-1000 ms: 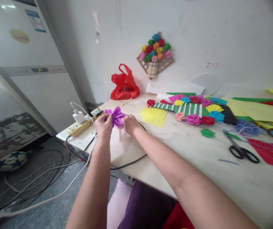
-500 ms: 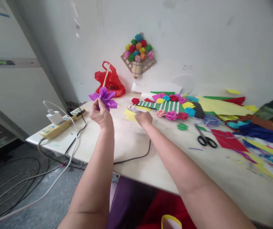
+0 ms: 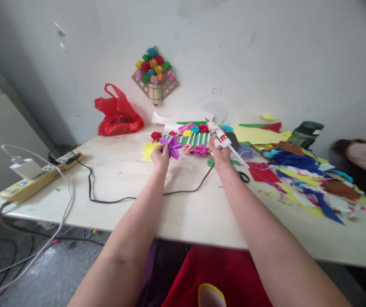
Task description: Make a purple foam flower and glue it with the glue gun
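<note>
Between the thumb and fingers of my left hand (image 3: 160,157) is a purple paper flower (image 3: 174,147), its petals spread to the right; a thin stick (image 3: 186,128) shows just beyond it. My right hand (image 3: 220,154) is wrapped round a white glue gun (image 3: 219,134), nozzle up and to the left, with a glue stick poking out behind and a black cord running down. Behind both hands lies a green and white woven piece (image 3: 195,139) edged with paper flowers such as a magenta rose (image 3: 201,150). Yellow paper (image 3: 148,151) lies beside my left hand.
A yellow power strip (image 3: 38,179) with a white charger runs along the left table edge. A red plastic bag (image 3: 118,115) stands at the back. Scissors (image 3: 243,177), red paper (image 3: 262,171), coloured scraps (image 3: 310,179) and a dark green bottle (image 3: 304,134) are to the right.
My view has turned to the right. My left hand has brought the purple flower from a raised spot to near the woven piece. My right hand has lifted the glue gun, now pointing up.
</note>
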Demonstrator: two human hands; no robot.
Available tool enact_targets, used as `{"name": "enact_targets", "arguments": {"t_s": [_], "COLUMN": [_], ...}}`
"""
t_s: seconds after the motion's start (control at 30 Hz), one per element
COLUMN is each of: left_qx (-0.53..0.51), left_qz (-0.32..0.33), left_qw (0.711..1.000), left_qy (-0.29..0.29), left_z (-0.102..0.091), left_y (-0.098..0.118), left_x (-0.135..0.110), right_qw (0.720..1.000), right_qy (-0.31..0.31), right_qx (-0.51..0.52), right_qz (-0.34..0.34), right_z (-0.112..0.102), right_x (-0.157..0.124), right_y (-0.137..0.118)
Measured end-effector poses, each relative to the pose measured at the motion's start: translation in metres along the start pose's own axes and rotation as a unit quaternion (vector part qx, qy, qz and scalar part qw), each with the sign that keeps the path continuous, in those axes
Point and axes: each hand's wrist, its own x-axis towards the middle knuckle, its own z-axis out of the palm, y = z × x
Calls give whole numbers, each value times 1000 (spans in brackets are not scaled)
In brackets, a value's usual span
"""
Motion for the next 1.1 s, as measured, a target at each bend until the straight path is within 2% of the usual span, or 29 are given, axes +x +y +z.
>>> {"name": "enact_targets", "arguments": {"t_s": [0.07,0.17,0.33,0.47,0.63,0.87,1.1], "left_qx": [-10,-12,12,16,10,-20,6], "left_qz": [-2,-21,-45,-61,-68,-81,-76], "left_qw": [1000,996,983,977,974,970,972], "left_qy": [-20,-86,-178,-205,-218,-226,-222], "left_z": [3,4,1,-2,-3,-1,0], "left_y": [-5,-8,-13,-18,-20,-21,-21], "left_x": [-6,-12,-17,-16,-14,-14,-13], "right_qw": [997,985,970,956,948,941,943], "right_qy": [-60,-131,-214,-273,-297,-325,-317], "right_qx": [21,66,72,29,7,-37,-81], "right_qz": [42,93,87,108,112,83,57], "right_z": [-11,-18,-13,-11,-14,-16,-19], "right_x": [-8,-18,-28,-33,-34,-33,-31], "right_y": [-2,-10,-27,-27,-24,-29,-22]}}
